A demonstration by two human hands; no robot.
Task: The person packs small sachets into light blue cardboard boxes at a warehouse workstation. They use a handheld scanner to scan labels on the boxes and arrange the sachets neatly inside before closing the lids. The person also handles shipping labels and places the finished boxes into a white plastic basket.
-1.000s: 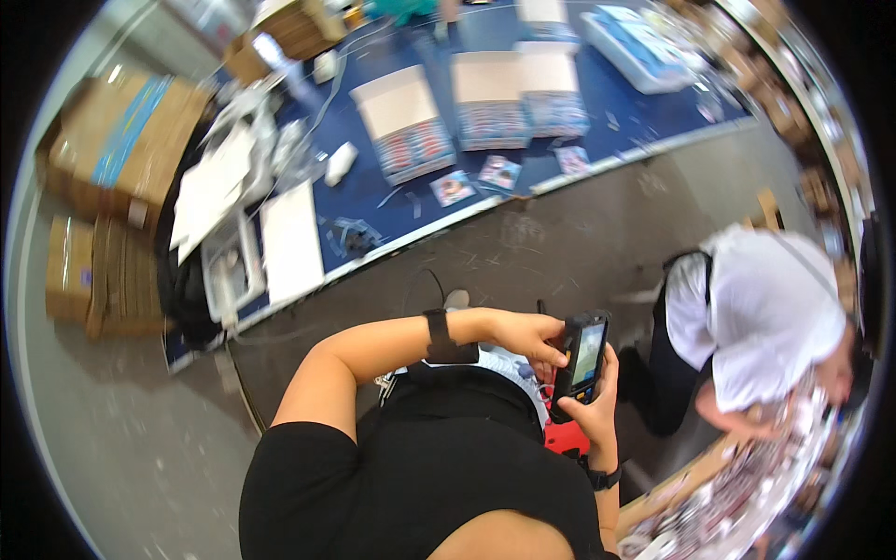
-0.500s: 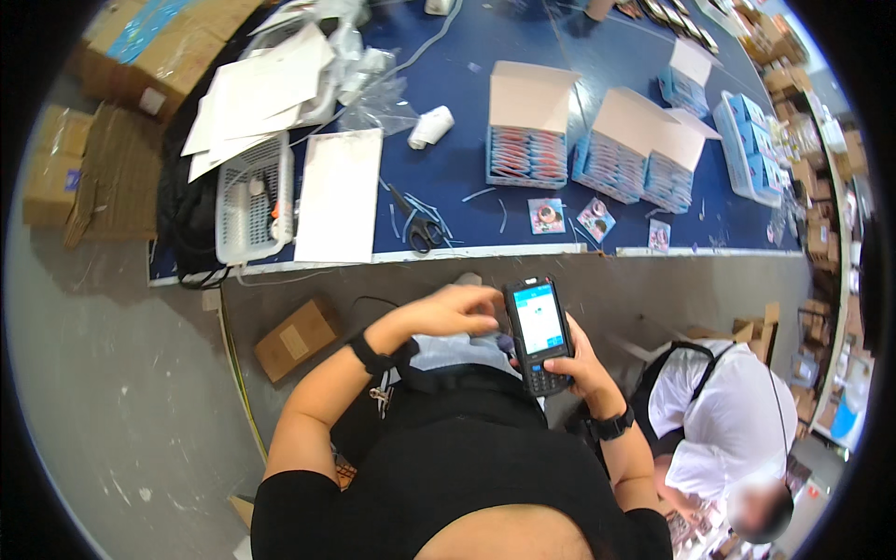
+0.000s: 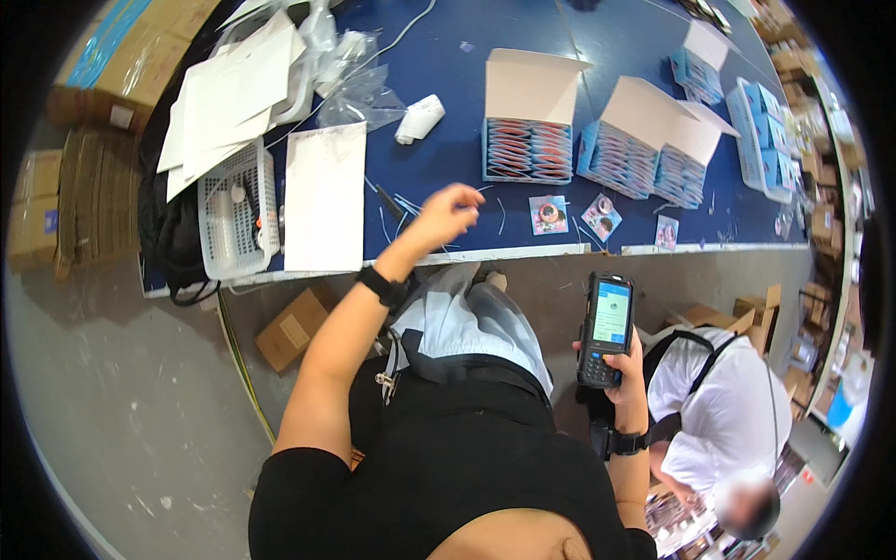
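A black handheld data terminal with a lit screen and keypad stands tilted in my right hand, the thumb resting by the keys. My left hand hangs over the table's front edge, fingers loosely bent and apart, with nothing seen in them. It partly covers the black scissors and some thin blue strips. To its right, small square picture packets lie along the edge: one with a round piece on it, another beside it, and a smaller card.
Opened boxes packed with rows of packets stand on the blue table. At left are white sheets, a white plastic basket and crumpled plastic. A cardboard box sits on the floor. A person in white bends down at right.
My left hand has moved from beside the terminal up and forward over the table edge. My right hand has shifted the terminal to the right, and its screen content differs.
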